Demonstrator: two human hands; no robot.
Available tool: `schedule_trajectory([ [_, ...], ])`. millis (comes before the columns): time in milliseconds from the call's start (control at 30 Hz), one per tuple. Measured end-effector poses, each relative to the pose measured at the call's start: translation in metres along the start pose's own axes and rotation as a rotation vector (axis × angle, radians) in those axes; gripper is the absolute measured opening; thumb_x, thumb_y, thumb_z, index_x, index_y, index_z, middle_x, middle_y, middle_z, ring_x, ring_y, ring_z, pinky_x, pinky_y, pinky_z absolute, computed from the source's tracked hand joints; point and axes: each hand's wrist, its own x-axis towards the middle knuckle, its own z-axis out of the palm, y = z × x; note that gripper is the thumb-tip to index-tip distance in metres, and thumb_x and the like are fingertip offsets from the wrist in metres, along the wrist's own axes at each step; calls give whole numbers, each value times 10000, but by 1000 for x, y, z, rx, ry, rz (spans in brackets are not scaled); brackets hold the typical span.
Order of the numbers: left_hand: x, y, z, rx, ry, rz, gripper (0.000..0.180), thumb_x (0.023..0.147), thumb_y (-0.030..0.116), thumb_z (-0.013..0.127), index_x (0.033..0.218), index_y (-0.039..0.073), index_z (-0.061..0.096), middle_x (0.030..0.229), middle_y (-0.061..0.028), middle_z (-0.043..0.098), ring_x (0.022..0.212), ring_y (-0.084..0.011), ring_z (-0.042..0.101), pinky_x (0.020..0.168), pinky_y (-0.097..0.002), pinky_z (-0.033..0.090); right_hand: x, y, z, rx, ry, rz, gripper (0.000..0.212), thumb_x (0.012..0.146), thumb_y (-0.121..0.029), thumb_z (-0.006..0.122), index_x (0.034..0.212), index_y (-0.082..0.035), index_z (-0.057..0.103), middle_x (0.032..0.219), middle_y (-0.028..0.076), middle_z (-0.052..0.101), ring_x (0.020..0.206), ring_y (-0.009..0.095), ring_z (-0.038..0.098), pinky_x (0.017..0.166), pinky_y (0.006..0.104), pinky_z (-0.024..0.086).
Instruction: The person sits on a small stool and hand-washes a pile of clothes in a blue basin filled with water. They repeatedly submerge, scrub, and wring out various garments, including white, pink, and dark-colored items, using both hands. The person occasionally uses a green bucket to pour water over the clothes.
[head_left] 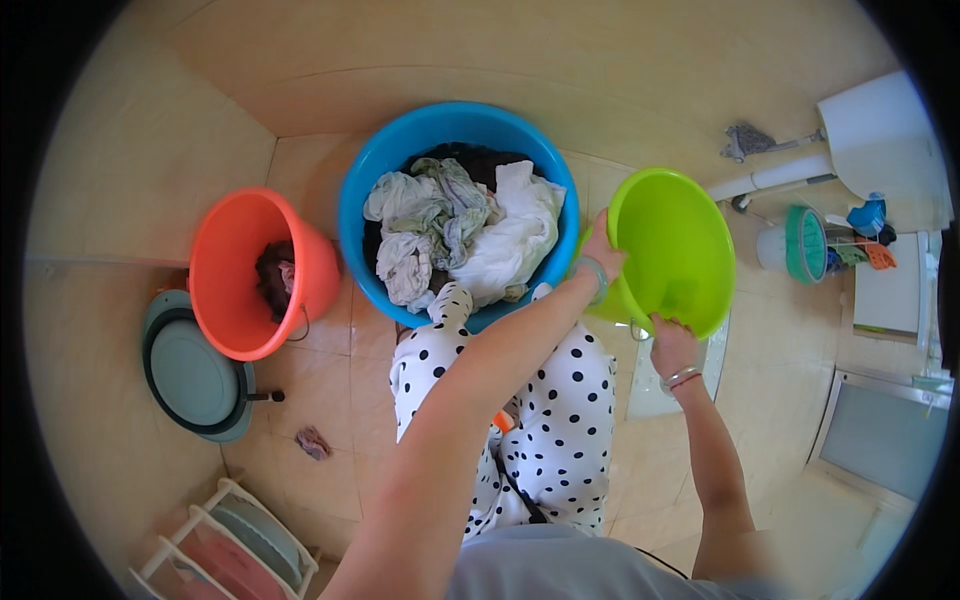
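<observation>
2 hands point(603, 252) point(674, 347) on grn bucket point(655, 230), rack point(197, 514) cropped

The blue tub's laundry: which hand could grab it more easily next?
Probably the left hand: it holds the green bucket close beside the blue tub, nearer the laundry. The right hand grips that bucket farther away.

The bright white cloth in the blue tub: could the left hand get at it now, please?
Probably yes: the left hand is just beside the blue tub and the bright white cloth lies largely uncovered, though the hand would first have to release the green bucket.
</observation>
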Motion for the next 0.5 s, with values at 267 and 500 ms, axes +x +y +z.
schedule_trajectory([
  [267,-18,53,-10,-429,161,-570,509,855,112,533,1326,116,340,1189,-179,564,852,-406,656,503,-534,585,49,11,-101,-137,419,-274,99,671,-15,581,736,-87,602,695,62,581,778,245,558,821,360,418],
  [500,-3,7,-57,-904,64,-755,504,889,188,528,1336,116,304,1241,-210,509,922,-400,640,585,-578,584,108,-76,-162,-203,444,-647,36,655,-35,568,676,-54,591,685,79,572,792,251,542,828,365,405],
])
